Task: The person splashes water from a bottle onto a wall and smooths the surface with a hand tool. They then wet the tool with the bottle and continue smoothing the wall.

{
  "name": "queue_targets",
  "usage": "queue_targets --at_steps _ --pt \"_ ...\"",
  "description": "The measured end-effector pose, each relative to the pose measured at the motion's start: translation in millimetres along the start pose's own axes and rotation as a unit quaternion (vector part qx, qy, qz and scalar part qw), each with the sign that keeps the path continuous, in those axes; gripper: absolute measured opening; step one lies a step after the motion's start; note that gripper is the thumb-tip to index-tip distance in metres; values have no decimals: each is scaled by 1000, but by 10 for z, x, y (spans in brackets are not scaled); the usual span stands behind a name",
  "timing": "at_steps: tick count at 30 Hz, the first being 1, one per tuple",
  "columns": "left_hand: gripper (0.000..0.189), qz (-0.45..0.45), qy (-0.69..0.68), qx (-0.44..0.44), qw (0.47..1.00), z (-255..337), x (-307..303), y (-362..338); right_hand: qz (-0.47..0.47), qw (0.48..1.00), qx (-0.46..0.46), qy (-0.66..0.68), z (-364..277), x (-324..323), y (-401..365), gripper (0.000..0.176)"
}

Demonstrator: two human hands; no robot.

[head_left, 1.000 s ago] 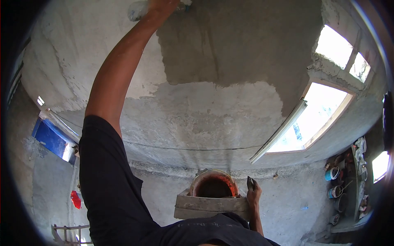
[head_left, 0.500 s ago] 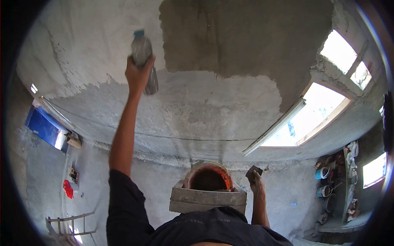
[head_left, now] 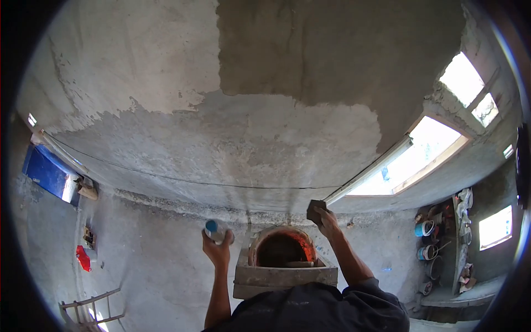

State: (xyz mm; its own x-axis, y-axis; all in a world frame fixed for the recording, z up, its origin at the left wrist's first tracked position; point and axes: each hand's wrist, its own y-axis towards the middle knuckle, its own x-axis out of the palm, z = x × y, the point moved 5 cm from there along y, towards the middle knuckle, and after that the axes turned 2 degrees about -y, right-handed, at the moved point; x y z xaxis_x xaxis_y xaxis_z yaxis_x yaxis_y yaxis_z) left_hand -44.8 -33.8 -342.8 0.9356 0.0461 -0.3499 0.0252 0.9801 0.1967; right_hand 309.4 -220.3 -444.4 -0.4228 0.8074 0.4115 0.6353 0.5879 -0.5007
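Observation:
My left hand [head_left: 217,250] is low in front of me, closed around a clear plastic bottle [head_left: 223,231] with a blue cap; the cap faces up toward me. To its right stands a bucket [head_left: 305,246] with an orange inner wall and dark contents, and a stick-like piece lies at its near rim. My right hand [head_left: 327,223] grips a small dark block [head_left: 315,212], just beyond the bucket's right side. Ahead rises a plastered wall [head_left: 265,138] with a large, darker damp-looking patch [head_left: 343,50] at upper right.
A wooden stand [head_left: 285,279] is directly before me by the bucket. A window opening [head_left: 415,166] is on the right, with shelves and several pails [head_left: 426,253] beyond. A ladder-like frame [head_left: 94,304], red object [head_left: 83,258] and blue panel [head_left: 47,172] are on the left.
My left hand came down from the upper wall with the bottle to beside the bucket. My right hand moved up and left, still holding the dark block.

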Motion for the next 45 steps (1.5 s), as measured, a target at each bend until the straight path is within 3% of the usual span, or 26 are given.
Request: queue_targets --at_steps 2,4,6,8,9,10,11,12,13,15,17,19,21,22,24,27,29,31,32,34,36,40,42,43,45 --pt "54 -6 21 -1 1000 -2 6 -193 -16 999 22 -20 -119 288 212 34" --pt "54 -13 39 0 999 10 41 -358 -81 996 -30 -38 -441 656 524 35" --pt "57 -23 72 53 996 54 100 -504 -71 988 -111 -76 -998 1092 959 38" --pt "59 -47 58 50 996 88 107 -576 -10 930 -306 -204 -2067 1816 953 41" --pt "62 -74 49 45 995 107 124 -595 47 845 -418 -330 -2656 2114 1007 40" --pt "62 -72 47 47 995 139 124 -606 167 714 -551 -398 -3237 2615 511 35" --pt "62 -80 67 59 993 176 138 -601 135 687 -629 -339 -3682 3012 98 35" --pt "62 -89 87 70 990 187 158 -593 147 595 -715 -337 -4012 3299 -84 44" --pt "63 -105 105 68 987 161 190 -595 166 470 -802 -330 -4279 3528 -164 59" --pt "63 -106 125 77 984 172 218 -593 153 460 -816 -316 -4578 3938 -31 67" --pt "64 -114 143 81 980 186 225 -584 257 269 -876 -306 -4402 4267 -63 75" --pt "64 -121 144 66 980 194 238 -565 169 335 -831 -411 -4040 4463 339 85" --pt "64 -134 145 48 979 163 258 -609 89 232 -862 -442 -3385 4571 563 74" --pt "64 -144 141 43 979 140 257 -632 89 233 -860 -445 -3341 4495 575 74" --pt "63 -147 141 41 978 112 249 -597 22 321 -825 -464 -3420 4469 556 75" --pt "65 -142 142 57 978 178 256 -583 80 353 -857 -367 -3957 4339 -22 79" --pt "66 -150 138 51 978 177 263 -604 106 363 -864 -332 -4325 4353 2 81" --pt "67 -155 138 51 977 153 275 -597 298 295 -778 -467 -4606 4493 192 71" --pt "67 -159 138 46 976 118 281 -611 298 296 -778 -467 -4510 4500 257 71" --pt "67 -163 138 43 976 89 291 -602 97 341 -818 -453 -4032 4621 310 90" --pt "66 -172 151 38 973 88 292 -616 20 211 -809 -549 -3572 4654 603 89" --pt "66 -165 151 45 974 112 278 -601 15 194 -795 -574 -3651 4509 295 87" --pt "66 -157 152 59 974 148 284 -602 74 292 -847 -438 -4111 4420 -28 87" --pt "66 -157 152 58 974 138 283 -613 72 293 -846 -438 -4274 4480 -18 87" --pt "66 -168 145 40 974 94 300 -615 145 543 -639 -525 -4722 4539 370 62"
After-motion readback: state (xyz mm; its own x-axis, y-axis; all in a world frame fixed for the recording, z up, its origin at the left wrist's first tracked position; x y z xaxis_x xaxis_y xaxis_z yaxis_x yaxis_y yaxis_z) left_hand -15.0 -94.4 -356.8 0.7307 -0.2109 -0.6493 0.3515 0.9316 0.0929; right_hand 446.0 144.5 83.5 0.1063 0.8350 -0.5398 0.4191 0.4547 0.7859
